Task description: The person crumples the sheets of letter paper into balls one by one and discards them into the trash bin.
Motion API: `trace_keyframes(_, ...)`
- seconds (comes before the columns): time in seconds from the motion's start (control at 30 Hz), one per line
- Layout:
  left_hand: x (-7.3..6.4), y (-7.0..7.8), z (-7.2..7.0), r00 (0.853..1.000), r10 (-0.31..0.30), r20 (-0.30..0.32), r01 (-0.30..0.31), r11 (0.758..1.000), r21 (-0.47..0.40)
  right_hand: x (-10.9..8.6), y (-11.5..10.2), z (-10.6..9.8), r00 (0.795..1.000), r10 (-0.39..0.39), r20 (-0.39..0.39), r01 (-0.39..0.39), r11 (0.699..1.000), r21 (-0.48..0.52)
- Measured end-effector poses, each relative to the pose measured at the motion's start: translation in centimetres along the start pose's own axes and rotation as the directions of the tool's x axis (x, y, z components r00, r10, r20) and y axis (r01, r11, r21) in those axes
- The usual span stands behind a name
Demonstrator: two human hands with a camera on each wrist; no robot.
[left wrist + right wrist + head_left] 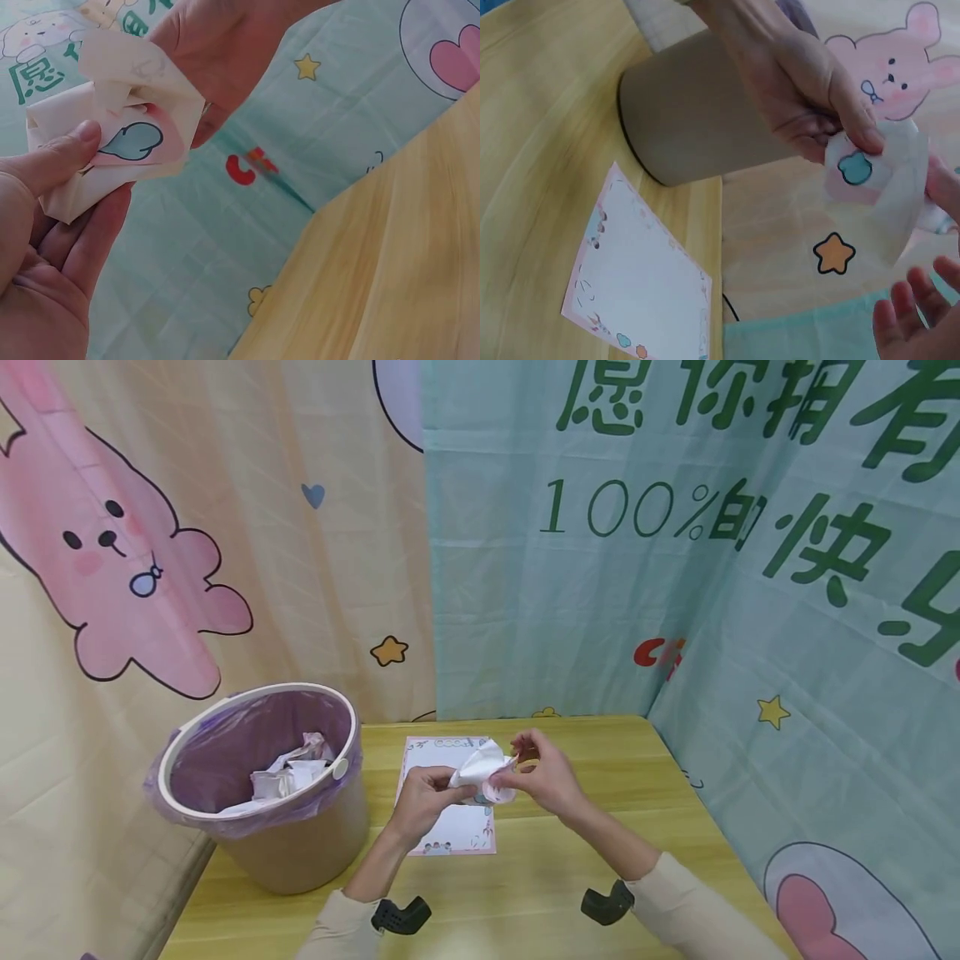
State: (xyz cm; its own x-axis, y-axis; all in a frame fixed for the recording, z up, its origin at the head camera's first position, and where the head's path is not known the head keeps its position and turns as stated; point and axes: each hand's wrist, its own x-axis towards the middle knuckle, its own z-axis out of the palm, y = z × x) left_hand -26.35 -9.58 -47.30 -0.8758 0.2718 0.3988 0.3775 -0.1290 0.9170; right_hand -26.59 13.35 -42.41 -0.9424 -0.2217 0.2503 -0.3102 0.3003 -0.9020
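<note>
Both hands hold a crumpled, folded sheet of printed paper up over the table. It is white with pink edging and a blue cloud-like drawing, plain in the left wrist view. My left hand pinches its left side, thumb on top and fingers underneath. At the other side my right hand pinches an edge between thumb and a finger; its other fingers stand away from the paper. Beneath the hands a flat sheet of paper with a decorated pink border lies on the table.
A beige bin with a purple liner stands at the table's left, holding crumpled papers. The wooden table ends at printed curtains behind and to the right.
</note>
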Motion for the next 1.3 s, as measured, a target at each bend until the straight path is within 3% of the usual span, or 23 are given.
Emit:
trace_keyframes(0.13, 0.0, 0.3, -0.3, 0.997, 0.004, 0.072, -0.001, 0.999, -0.038, 0.6, 0.0, -0.8, 0.974, -0.032, 0.223, 0.007, 0.994, 0.111)
trace_keyframes(0.2, 0.0, 0.4, -0.4, 0.995, -0.001, 0.095, 0.005, 0.999, -0.034, 0.7, -0.1, -1.1, 0.958, -0.043, 0.283, 0.009, 0.993, 0.119)
trace_keyframes(0.57, 0.0, 0.7, -0.9, 0.985, -0.023, 0.171, 0.030, 0.999, -0.034, 1.1, -0.6, -1.6, 0.910, -0.079, 0.406, 0.057, 0.996, 0.066)
trace_keyframes(0.8, 0.1, 0.9, -1.1, 0.980, -0.030, 0.198, 0.039, 0.998, -0.041, 1.3, -1.0, -1.8, 0.867, -0.121, 0.483, 0.080, 0.991, 0.105)
trace_keyframes(0.9, 0.2, 1.1, -1.2, 0.979, -0.043, 0.198, 0.048, 0.999, -0.021, 1.4, -1.1, -1.8, 0.859, -0.129, 0.495, 0.097, 0.991, 0.089)
trace_keyframes(1.03, 0.1, 1.4, -1.3, 0.983, -0.065, 0.170, 0.059, 0.998, 0.038, 1.4, -1.2, -1.7, 0.872, -0.134, 0.470, 0.124, 0.991, 0.051)
trace_keyframes(1.3, 0.1, 2.1, -1.2, 0.991, -0.114, 0.066, 0.104, 0.985, 0.141, 0.9, -1.9, -1.3, 0.933, -0.072, 0.352, 0.078, 0.997, -0.002)
